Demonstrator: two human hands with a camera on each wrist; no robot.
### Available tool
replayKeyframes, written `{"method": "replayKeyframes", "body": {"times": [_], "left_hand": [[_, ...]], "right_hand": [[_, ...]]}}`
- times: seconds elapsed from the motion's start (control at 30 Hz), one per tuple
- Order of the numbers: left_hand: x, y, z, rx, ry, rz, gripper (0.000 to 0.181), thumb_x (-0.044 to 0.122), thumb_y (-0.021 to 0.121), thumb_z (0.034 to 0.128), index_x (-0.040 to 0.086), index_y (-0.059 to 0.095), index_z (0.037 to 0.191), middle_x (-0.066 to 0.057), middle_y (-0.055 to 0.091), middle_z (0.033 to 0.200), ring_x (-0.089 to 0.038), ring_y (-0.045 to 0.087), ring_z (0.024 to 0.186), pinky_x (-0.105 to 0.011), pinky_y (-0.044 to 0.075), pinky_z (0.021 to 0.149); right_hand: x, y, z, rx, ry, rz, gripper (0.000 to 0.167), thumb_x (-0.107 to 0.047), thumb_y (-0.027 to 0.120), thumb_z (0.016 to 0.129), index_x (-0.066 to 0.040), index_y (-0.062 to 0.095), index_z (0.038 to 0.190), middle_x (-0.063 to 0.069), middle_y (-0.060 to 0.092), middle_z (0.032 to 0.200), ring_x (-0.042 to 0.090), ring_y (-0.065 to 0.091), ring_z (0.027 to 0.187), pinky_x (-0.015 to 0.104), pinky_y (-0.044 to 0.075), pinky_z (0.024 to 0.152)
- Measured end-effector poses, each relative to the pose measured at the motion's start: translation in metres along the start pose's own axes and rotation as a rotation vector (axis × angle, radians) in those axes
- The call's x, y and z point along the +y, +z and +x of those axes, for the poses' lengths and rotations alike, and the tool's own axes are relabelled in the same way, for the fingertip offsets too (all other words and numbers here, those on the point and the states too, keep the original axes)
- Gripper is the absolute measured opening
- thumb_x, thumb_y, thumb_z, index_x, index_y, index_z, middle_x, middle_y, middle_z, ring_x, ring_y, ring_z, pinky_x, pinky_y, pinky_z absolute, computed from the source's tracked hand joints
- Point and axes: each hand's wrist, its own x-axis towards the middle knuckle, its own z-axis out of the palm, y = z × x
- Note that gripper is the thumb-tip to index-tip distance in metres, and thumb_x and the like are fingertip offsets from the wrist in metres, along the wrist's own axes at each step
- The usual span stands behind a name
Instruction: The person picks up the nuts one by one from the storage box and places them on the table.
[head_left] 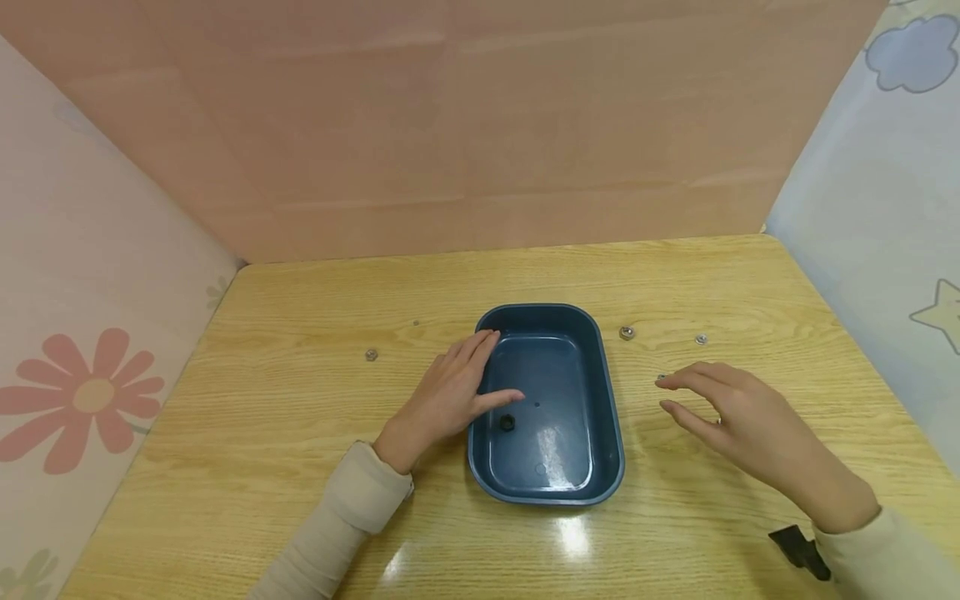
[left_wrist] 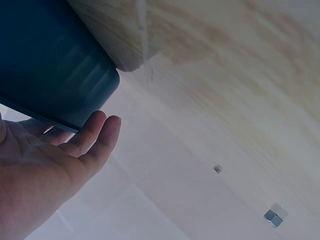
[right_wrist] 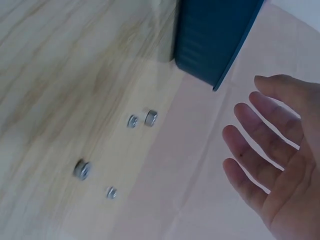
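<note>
A dark blue rectangular tray (head_left: 536,492) stands on the wooden table, with a black nut (head_left: 507,422) on its floor. My left hand (head_left: 450,392) rests across the tray's left rim, thumb stretched over the inside; in the left wrist view its relaxed fingers (left_wrist: 102,140) lie along the outer wall. To the tray's right, my right hand (head_left: 738,417) hovers above the table, thumb and forefinger apart with nothing between them. A small metal nut (head_left: 661,377) shows by its forefinger tip. Farther back lie a larger nut (head_left: 627,332) and a small nut (head_left: 701,339).
Left of the tray are a metal nut (head_left: 371,355) and a tiny metal piece (head_left: 416,322). A pinkish covered wall (head_left: 480,167) bounds the table's back edge, and patterned panels stand at both sides. A black strap piece (head_left: 799,552) sits by the right sleeve.
</note>
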Motion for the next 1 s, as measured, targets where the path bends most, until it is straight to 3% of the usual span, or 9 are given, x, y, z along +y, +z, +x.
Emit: {"method": "replayKeyframes", "body": {"times": [0.1, 0.17, 0.3, 0.37, 0.53, 0.7, 0.87, 1.0], "left_hand": [[0.0, 0.0, 0.0, 0.001, -0.001, -0.004, 0.094, 0.067, 0.06, 0.087, 0.015, 0.027, 0.158, -0.008, 0.031, 0.162, -0.03, 0.035, 0.146, -0.054, 0.033, 0.116], [0.0, 0.0, 0.001, 0.002, 0.001, -0.004, 0.094, 0.067, 0.06, 0.0869, 0.014, 0.028, 0.158, -0.008, 0.032, 0.162, -0.03, 0.035, 0.146, -0.054, 0.033, 0.116], [0.0, 0.0, 0.001, 0.003, 0.005, 0.002, 0.094, 0.067, 0.06, 0.087, 0.014, 0.028, 0.158, -0.008, 0.032, 0.162, -0.03, 0.035, 0.146, -0.054, 0.033, 0.116], [0.0, 0.0, 0.001, 0.005, 0.008, 0.004, 0.093, 0.067, 0.06, 0.0873, 0.014, 0.028, 0.157, -0.008, 0.032, 0.161, -0.031, 0.036, 0.146, -0.054, 0.034, 0.116], [0.0, 0.0, 0.001, 0.003, 0.008, 0.015, 0.094, 0.067, 0.06, 0.0874, 0.013, 0.028, 0.157, -0.009, 0.033, 0.161, -0.031, 0.035, 0.146, -0.054, 0.034, 0.115], [0.0, 0.0, 0.001, 0.001, 0.015, 0.026, 0.094, 0.066, 0.059, 0.0879, 0.012, 0.027, 0.157, -0.01, 0.033, 0.161, -0.032, 0.036, 0.145, -0.055, 0.035, 0.115], [0.0, -0.001, 0.001, 0.005, 0.026, 0.034, 0.091, 0.065, 0.058, 0.0895, 0.012, 0.028, 0.157, -0.01, 0.033, 0.161, -0.032, 0.037, 0.144, -0.056, 0.036, 0.113], [0.0, -0.001, 0.001, 0.008, 0.034, 0.038, 0.09, 0.065, 0.057, 0.0904, 0.012, 0.027, 0.157, -0.01, 0.033, 0.161, -0.032, 0.038, 0.144, -0.056, 0.037, 0.113]], "right_hand": [[-0.006, 0.002, 0.005, 0.044, -0.042, 0.013, 0.026, -0.02, 0.08, 0.08, -0.014, 0.075, 0.105, 0.006, 0.074, 0.102, 0.029, 0.069, 0.094, 0.048, 0.054, 0.08], [-0.01, 0.005, 0.009, 0.074, -0.082, 0.021, 0.023, -0.031, 0.073, 0.089, -0.014, 0.075, 0.104, 0.005, 0.074, 0.101, 0.027, 0.069, 0.093, 0.045, 0.053, 0.08], [-0.021, 0.011, 0.019, 0.105, -0.156, 0.039, 0.05, -0.053, 0.045, 0.101, -0.013, 0.075, 0.102, 0.003, 0.073, 0.099, 0.025, 0.069, 0.092, 0.043, 0.055, 0.078], [-0.028, 0.015, 0.024, 0.107, -0.188, 0.051, 0.058, -0.055, 0.037, 0.102, -0.012, 0.075, 0.101, 0.002, 0.073, 0.099, 0.024, 0.069, 0.092, 0.044, 0.056, 0.078], [-0.045, 0.025, 0.035, 0.061, -0.248, 0.081, 0.051, -0.052, 0.042, 0.102, -0.013, 0.075, 0.101, -0.001, 0.072, 0.099, 0.021, 0.067, 0.095, 0.044, 0.056, 0.082], [-0.057, 0.034, 0.045, 0.029, -0.282, 0.089, 0.061, -0.056, 0.033, 0.102, -0.012, 0.075, 0.1, -0.003, 0.071, 0.099, 0.018, 0.066, 0.095, 0.042, 0.056, 0.083], [-0.066, 0.039, 0.055, -0.032, -0.291, 0.099, 0.031, -0.041, 0.069, 0.092, -0.012, 0.076, 0.102, -0.003, 0.071, 0.099, 0.016, 0.065, 0.096, 0.039, 0.055, 0.084], [-0.073, 0.046, 0.06, -0.086, -0.284, 0.093, 0.029, -0.028, 0.082, 0.079, -0.012, 0.076, 0.103, -0.003, 0.072, 0.098, 0.016, 0.064, 0.096, 0.038, 0.055, 0.084]]}}
